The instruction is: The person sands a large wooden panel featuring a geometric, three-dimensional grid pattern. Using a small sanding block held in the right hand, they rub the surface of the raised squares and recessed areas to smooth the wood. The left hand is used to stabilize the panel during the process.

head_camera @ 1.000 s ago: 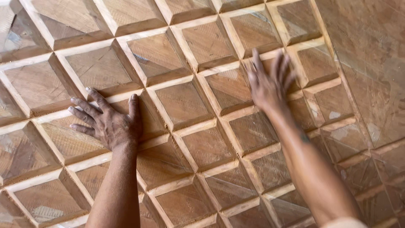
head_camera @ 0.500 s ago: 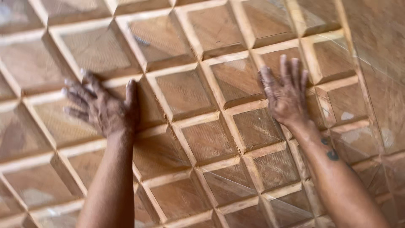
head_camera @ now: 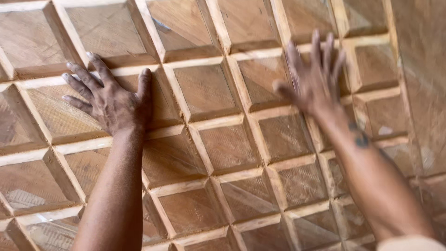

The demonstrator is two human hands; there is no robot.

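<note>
The left hand point(head_camera: 111, 104) lies flat and fully spread on the wooden panel point(head_camera: 223, 144), palm down, gripping nothing; its fingers reach over a pale raised rib toward the upper left and the thumb points up along the slanted rib beside it. The panel fills the whole view, a lattice of light ribs that frame sunken diamond-shaped pockets point(head_camera: 204, 90) of darker wood. Every pocket in view holds nothing loose; some show pale glossy patches, like a thin clear film or a sheen, though the pictures do not show which. Judging by this, the surface looks carved and fitted all over, and no tool lies on it. Further right, the right hand point(head_camera: 316, 76) is open too, fingers splayed and pointing up, blurred, at the ribs near the panel's upper right; whether it presses or only skims the wood I cannot tell. It holds nothing. A plain flat board point(head_camera: 423, 69) borders the lattice at the far right
</note>
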